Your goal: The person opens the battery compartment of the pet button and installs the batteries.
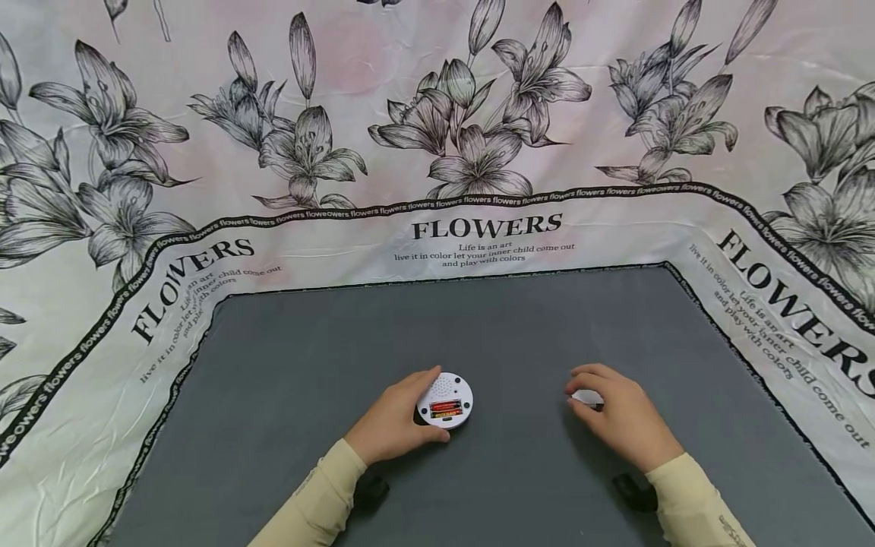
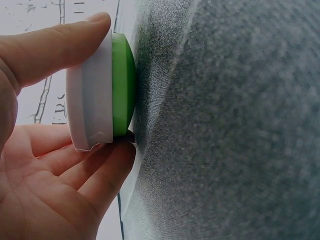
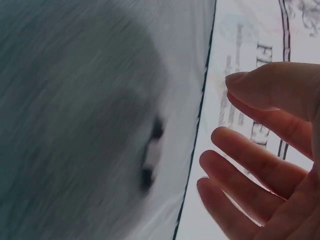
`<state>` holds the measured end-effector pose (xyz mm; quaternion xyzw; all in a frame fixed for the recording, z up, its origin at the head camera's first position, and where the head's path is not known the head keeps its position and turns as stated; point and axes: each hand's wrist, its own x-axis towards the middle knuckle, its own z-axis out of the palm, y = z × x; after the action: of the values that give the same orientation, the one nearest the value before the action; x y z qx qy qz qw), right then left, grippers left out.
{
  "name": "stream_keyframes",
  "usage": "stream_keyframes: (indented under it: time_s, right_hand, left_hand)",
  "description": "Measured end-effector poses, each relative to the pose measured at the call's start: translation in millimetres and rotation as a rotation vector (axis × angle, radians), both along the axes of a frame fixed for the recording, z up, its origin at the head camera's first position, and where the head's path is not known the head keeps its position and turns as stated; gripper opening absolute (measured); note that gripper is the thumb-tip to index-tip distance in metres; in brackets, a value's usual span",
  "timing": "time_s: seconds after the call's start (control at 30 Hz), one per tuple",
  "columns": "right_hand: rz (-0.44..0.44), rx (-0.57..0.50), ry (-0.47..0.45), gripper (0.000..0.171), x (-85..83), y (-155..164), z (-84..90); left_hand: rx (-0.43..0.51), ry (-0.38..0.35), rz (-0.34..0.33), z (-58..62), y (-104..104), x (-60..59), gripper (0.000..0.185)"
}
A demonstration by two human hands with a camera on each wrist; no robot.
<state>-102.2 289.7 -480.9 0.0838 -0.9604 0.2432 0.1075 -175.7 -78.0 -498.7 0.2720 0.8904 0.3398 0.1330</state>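
Observation:
My left hand point(image 1: 393, 419) grips a round white push-button device point(image 1: 445, 389) by its edges, thumb on one side and fingers on the other. Its underside faces up, with red-and-orange batteries point(image 1: 446, 410) showing in an uncovered compartment. A green face point(image 2: 123, 85) points down, close over the grey mat, in the left wrist view. Over to the right, my right hand point(image 1: 622, 416) hovers with fingers relaxed above a small white piece with dark ends point(image 3: 153, 153). That piece is blurred and lies on the mat, apart from the fingertips in the right wrist view.
A grey mat point(image 1: 328, 342) covers the middle of the table. Around it runs a white cloth border point(image 1: 478, 266) printed with lettering and flowers. Dark wrist-worn cameras show below each wrist, the right one point(image 1: 636, 492) just under the sleeve.

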Motion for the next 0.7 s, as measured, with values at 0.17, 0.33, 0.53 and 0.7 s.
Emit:
stream_keyframes:
  time_s: [0.17,0.33,0.53,0.7]
  right_hand:
    - [-0.028,0.014,-0.009,0.020,3.2,13,-5.1]
    - [-0.048,0.030,-0.023,0.020,4.8,22,-10.3]
    - [-0.055,0.053,-0.076,0.023,5.6,28,-15.9]
    - [-0.052,0.051,-0.096,0.022,4.8,28,-17.4]
  left_hand:
    - [0.012,0.001,0.002,1.2,-3,-0.1,0.103]
    - [0.004,0.006,0.005,-0.1,-4,-0.1,0.104]
    - [0.001,-0.005,0.008,-1.0,-3,0.3,0.104]
    - [0.001,-0.010,0.010,1.0,-2,1.4,0.103]
